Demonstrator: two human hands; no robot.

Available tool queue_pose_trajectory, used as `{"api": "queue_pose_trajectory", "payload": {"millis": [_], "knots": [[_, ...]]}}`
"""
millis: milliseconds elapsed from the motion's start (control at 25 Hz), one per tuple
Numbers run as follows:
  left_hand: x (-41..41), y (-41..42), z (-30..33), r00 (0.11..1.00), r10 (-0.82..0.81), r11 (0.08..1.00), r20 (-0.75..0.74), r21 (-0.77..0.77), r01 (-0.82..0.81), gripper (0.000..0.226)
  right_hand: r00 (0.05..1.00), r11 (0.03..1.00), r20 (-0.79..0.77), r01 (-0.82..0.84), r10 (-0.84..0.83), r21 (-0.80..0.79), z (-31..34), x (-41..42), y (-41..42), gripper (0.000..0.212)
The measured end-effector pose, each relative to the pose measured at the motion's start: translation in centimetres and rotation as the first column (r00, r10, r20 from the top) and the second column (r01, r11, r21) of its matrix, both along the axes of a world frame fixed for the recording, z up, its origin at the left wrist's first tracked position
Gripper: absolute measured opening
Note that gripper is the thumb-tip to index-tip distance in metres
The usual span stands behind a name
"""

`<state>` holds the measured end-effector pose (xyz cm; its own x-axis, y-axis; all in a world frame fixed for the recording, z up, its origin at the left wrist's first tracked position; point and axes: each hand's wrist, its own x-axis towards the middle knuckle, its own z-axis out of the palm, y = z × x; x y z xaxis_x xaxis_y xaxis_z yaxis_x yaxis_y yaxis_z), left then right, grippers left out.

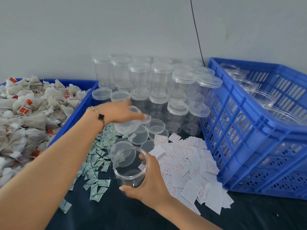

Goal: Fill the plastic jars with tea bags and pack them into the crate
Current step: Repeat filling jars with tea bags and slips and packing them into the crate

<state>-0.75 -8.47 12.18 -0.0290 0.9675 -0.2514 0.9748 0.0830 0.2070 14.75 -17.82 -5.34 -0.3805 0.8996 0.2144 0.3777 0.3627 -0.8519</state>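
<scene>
**Open jar held, lid gripped**

An open jar (130, 166) was gripped in the right hand (149, 183), tilted above the dark table (116, 213). A clear lid (127, 128) was pinched by the left hand (119, 112). Tea bags (25, 117) were heaped at left; the blue crate (249, 146) stood at right.

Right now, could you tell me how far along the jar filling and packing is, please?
Early on. The right hand grips an open, empty jar; the left hand holds a clear lid. Some jars sit in the crate, contents unclear. Still left: the tea bags in the tray and many empty capped jars.
</scene>
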Motion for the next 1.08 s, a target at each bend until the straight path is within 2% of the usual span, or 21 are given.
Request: {"api": "queue_pose_trajectory", "payload": {"millis": [40,80,120,200,240,280,360,440,560,640,720,760,800,840,960,1000,1080], "knots": [[-0.5,0.8,-1.0,1.000,0.024,1.000,-0.007,0.001,-0.024,0.095,1.000,1.000,-0.004,-0.001,0.001,0.006,-0.1,0.0,0.0,0.096],[-0.8,1.6,-2.0,0.998,0.037,0.999,0.050,0.000,-0.037,0.093,1.000,1.000,-0.002,-0.002,0.002,0.010,-0.1,0.0,0.0,0.097],[-0.9,2.4,-2.9,0.983,0.055,0.998,0.174,0.014,-0.059,0.097,1.000,1.000,0.006,-0.007,0.007,0.012,-0.1,0.0,0.0,0.098],[-0.7,3.3,-4.4,0.902,0.127,0.986,0.413,0.043,-0.158,0.119,1.000,1.000,0.018,-0.015,0.014,0.018,-0.1,0.0,0.1,0.099],[-0.5,3.2,-5.3,0.902,0.153,0.982,0.403,0.039,-0.183,0.130,1.000,1.000,0.020,-0.014,0.013,0.017,-0.1,0.0,0.2,0.100],[-0.5,2.9,-6.3,0.933,0.166,0.983,0.320,0.021,-0.182,0.134,1.000,1.000,0.022,-0.009,0.009,0.016,0.0,0.0,0.2,0.100],[-0.4,1.6,-8.5,0.967,0.125,0.991,0.224,0.014,-0.132,0.119,1.000,1.000,0.018,0.006,-0.006,0.017,0.0,-0.1,0.2,0.101],[-0.5,-0.2,-9.5,0.929,0.071,0.996,0.363,0.028,-0.087,0.085,1.000,1.000,0.002,0.010,-0.010,0.025,-0.2,-0.2,0.2,0.100],[-0.9,-3.5,-9.9,0.792,0.047,0.997,0.609,0.015,-0.071,0.040,1.000,0.999,-0.023,-0.003,0.004,0.040,0.4,-0.5,0.4,0.097],[-1.5,-5.6,-9.9,0.653,0.088,0.994,0.752,-0.021,-0.110,0.046,0.996,0.998,-0.087,-0.028,0.032,0.047,1.6,-1.0,0.8,0.093],[-2.3,-7.1,-9.4,0.401,0.137,0.978,0.906,-0.060,-0.198,0.058,0.991,0.996,-0.117,-0.049,0.057,0.072,2.8,-1.7,1.4,0.090],[-3.0,-7.7,-9.4,0.281,0.138,0.970,0.950,-0.072,-0.232,0.057,0.989,0.994,-0.123,-0.069,0.079,0.079,3.3,-2.1,1.6,0.091],[-3.8,-8.3,-9.6,0.223,0.110,0.972,0.969,-0.057,-0.230,0.052,0.990,0.995,-0.117,-0.075,0.083,0.070,3.8,-2.4,1.8,0.092],[-4.3,-9.1,-9.6,0.238,0.055,0.979,0.970,-0.006,-0.202,0.055,0.989,0.997,-0.128,-0.074,0.078,0.037,4.2,-2.6,2.0,0.094],[-5.3,-10.7,-10.9,0.484,-0.114,0.980,0.868,0.178,-0.089,0.093,0.986,0.993,-0.119,-0.118,0.117,-0.001,5.1,-3.8,2.9,0.095],[-5.4,-11.2,-11.1,0.507,-0.120,0.967,0.854,0.216,-0.135,0.097,0.982,0.986,-0.083,-0.169,0.169,-0.003,5.6,-4.4,3.2,0.094],[-5.7,-11.9,-11.0,0.499,-0.129,0.907,0.857,0.305,-0.290,0.094,0.959,0.957,-0.008,-0.285,0.285,-0.059,6.2,-5.7,3.9,0.094]]}}
